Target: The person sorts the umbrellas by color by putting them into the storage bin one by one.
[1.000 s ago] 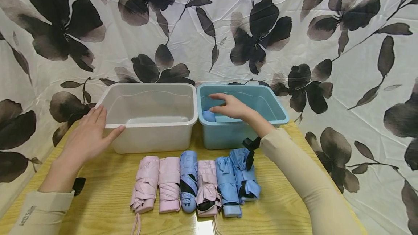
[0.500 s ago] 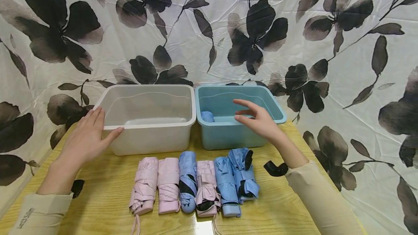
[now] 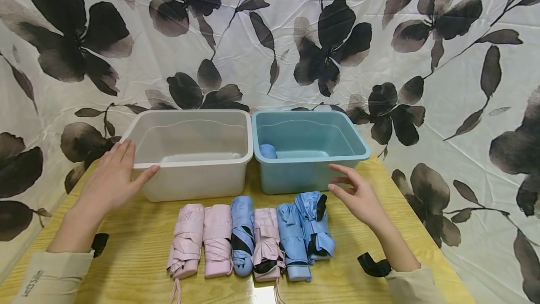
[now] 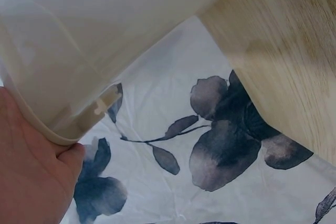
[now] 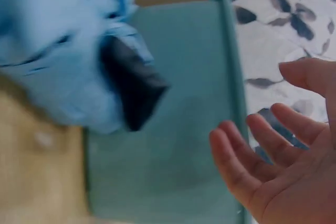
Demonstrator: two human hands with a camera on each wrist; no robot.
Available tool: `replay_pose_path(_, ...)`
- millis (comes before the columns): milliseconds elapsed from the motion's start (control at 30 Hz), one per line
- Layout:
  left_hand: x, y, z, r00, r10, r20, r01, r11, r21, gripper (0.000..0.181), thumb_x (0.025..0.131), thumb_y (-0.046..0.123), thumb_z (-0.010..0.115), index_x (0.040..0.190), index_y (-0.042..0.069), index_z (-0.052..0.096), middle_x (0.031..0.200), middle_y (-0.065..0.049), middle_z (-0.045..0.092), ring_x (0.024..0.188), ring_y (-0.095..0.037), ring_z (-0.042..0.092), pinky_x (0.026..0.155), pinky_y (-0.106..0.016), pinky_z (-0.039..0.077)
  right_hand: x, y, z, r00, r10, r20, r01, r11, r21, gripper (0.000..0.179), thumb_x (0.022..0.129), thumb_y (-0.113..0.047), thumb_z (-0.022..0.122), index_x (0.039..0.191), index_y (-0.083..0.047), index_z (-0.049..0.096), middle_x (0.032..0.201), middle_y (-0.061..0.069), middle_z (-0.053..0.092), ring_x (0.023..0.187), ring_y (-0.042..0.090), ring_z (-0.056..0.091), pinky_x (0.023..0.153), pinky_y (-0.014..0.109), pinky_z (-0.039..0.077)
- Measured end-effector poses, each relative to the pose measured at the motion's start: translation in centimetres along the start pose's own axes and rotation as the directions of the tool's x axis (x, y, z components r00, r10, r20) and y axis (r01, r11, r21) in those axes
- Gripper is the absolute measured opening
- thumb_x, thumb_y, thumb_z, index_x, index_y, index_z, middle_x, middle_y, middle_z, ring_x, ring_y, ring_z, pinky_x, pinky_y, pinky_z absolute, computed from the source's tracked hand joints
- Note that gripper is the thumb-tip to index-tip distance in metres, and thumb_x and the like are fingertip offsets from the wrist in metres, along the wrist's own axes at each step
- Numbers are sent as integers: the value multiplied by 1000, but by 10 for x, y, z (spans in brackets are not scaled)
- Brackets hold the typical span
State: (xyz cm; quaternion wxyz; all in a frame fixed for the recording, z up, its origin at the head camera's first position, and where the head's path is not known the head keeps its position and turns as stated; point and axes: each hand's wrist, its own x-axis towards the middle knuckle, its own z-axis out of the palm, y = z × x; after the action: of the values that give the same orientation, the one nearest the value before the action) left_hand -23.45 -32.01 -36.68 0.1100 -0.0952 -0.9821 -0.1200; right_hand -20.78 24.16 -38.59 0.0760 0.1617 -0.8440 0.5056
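My left hand point(image 3: 111, 177) rests on the left front corner of a white plastic bin point(image 3: 196, 182), fingers extended along its rim; the left wrist view shows that hand point(image 4: 34, 166) at the bin's corner. My right hand point(image 3: 356, 196) holds nothing, its fingers loosely bent, in front of the teal bin point(image 3: 303, 177) and right of a folded blue umbrella point(image 3: 315, 229). In the right wrist view this umbrella point(image 5: 58, 61) looms blurred beside the hand point(image 5: 294, 166). Inside the teal bin lies a blue object point(image 3: 267, 150), mostly hidden by the front wall.
Left of that umbrella, a row of folded umbrellas lies on the wooden table point(image 3: 135, 257): pink point(image 3: 185, 240), pink point(image 3: 217, 240), blue point(image 3: 242, 236), pink point(image 3: 268, 243) and blue point(image 3: 293, 243). Behind the bins hangs a flowered cloth point(image 3: 261, 36).
My right hand has drawn back from over the teal bin, moving right and toward me to its front. The left hand stays on the white bin; the umbrellas have not moved.
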Motion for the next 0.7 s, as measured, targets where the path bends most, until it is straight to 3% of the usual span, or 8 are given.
replay_pose_path(233,0,1,-1,1000,-2,-3,2,1000,-4,99,107,61,40,158,-18,6,164,-42,9,154,-55,5,127,-63,2,-23,29,18,999,-12,42,18,988,-154,55,99,-17,73,150,-7,54,150,19,52,122,41,62,91,50,61)
replay_pose_path(400,-1,0,-1,1000,-5,-4,5,1000,-4,99,107,60,40,158,-18,7,163,-42,9,154,-55,5,127,-61,1,-28,40,35,992,0,123,30,968,-249,68,96,-28,76,155,-9,49,160,20,43,131,46,55,92,58,59)
replay_pose_path(500,-1,-1,0,1000,-4,-3,4,1000,-1,99,107,60,40,157,-18,7,163,-42,8,154,-55,3,128,-61,-1,-30,45,42,984,20,176,35,951,-308,78,94,-37,78,159,-10,44,164,21,36,140,49,47,100,63,54)
replay_pose_path(700,0,1,0,1000,1,-7,-1,1000,2,99,107,60,41,158,-18,8,164,-41,10,154,-55,5,128,-61,2,-31,51,49,979,57,195,21,925,-379,90,90,-45,81,161,-10,40,166,20,33,145,49,42,109,69,43)
